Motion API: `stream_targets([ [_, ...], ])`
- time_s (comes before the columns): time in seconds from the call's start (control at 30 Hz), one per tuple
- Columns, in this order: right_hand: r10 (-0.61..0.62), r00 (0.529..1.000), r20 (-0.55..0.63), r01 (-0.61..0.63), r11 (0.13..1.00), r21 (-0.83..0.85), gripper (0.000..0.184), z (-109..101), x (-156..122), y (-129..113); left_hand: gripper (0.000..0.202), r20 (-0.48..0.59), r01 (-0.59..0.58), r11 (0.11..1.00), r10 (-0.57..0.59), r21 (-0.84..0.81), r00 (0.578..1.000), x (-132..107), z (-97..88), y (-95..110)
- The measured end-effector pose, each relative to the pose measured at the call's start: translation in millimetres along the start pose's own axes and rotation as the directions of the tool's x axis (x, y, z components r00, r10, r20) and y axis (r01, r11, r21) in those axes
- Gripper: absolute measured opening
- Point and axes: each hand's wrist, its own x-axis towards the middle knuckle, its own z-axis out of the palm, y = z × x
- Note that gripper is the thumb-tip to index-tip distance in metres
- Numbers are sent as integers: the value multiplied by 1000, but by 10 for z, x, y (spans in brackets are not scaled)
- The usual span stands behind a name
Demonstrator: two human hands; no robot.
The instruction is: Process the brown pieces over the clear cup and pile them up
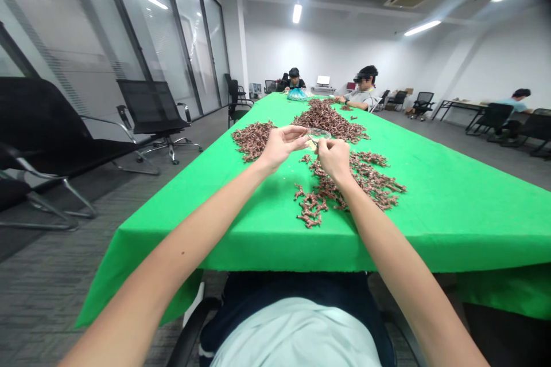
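Note:
My left hand (282,146) is raised over the table, its thumb and fingers drawn together at the tips around something too small to make out. Close beside it, my right hand (333,155) is closed in a pinch on a thin dark object (314,140) that points toward the left fingertips. A clear round dish (319,133) lies just beyond both hands, and a small pale yellowish piece shows between them. Under and beside my right wrist spreads a pile of small brown animal-like figures (374,180). A few loose ones (310,209) lie nearer to me.
The green tablecloth (451,200) carries two more piles of brown figures, one left (252,140) and one large beyond the dish (329,117). A blue bag (297,94) sits at the far end, near two seated people. Black chairs (150,109) stand along the left.

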Motion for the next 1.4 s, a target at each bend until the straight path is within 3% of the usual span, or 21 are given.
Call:
stream_targets([
  [0.8,8,1000,11,-8,1000,-8,49,-5,7,3,48,11,4,1000,-5,12,1000,-27,25,21],
  [1.13,13,999,42,-14,1000,7,43,-1,-6,-3,48,-11,21,1000,-20,19,1000,-14,23,8],
  [1.4,-49,999,-24,49,999,-2,48,3,2,6,45,6,60,997,-59,-41,998,-5,18,7],
])
